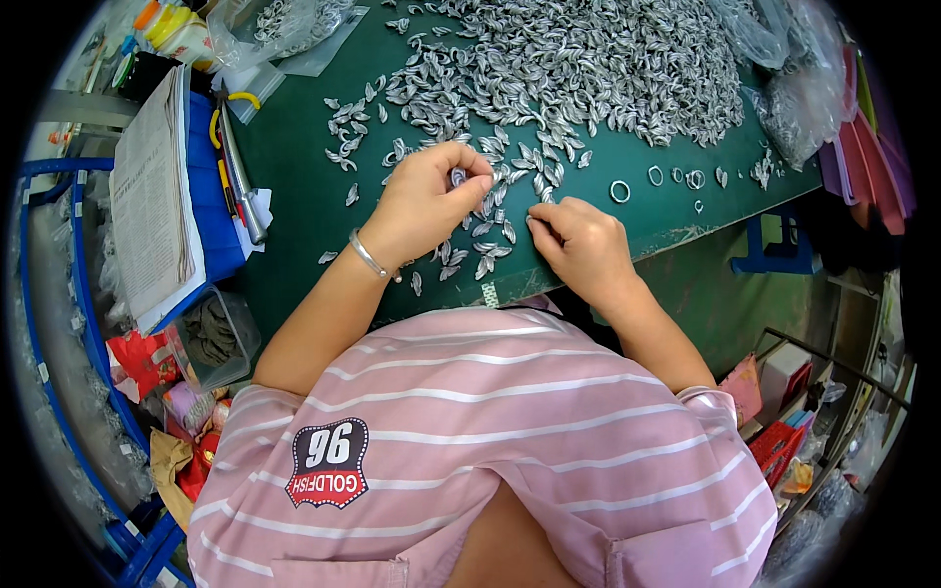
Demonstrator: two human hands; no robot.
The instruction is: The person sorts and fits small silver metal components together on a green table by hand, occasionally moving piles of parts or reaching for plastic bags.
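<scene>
My left hand (423, 201) is closed in a pinch over the green table, and a small silver metal piece (458, 177) shows between its thumb and forefinger. My right hand (586, 243) rests at the table's near edge with its fingers curled. Another silver leaf-shaped piece (545, 194) lies right at its fingertips; whether the fingers grip anything is hidden. Loose silver leaf-shaped pieces (490, 257) are scattered around and between both hands. Beyond them a large heap of the same pieces (588, 59) covers the far part of the table.
Several metal rings (619, 191) lie toward the right edge of the green table (299, 206). Plastic bags (799, 113) stand at the back right. On the left are yellow-handled pliers (235, 157), a blue bin (216, 235) with papers, and a clear tub (221, 338).
</scene>
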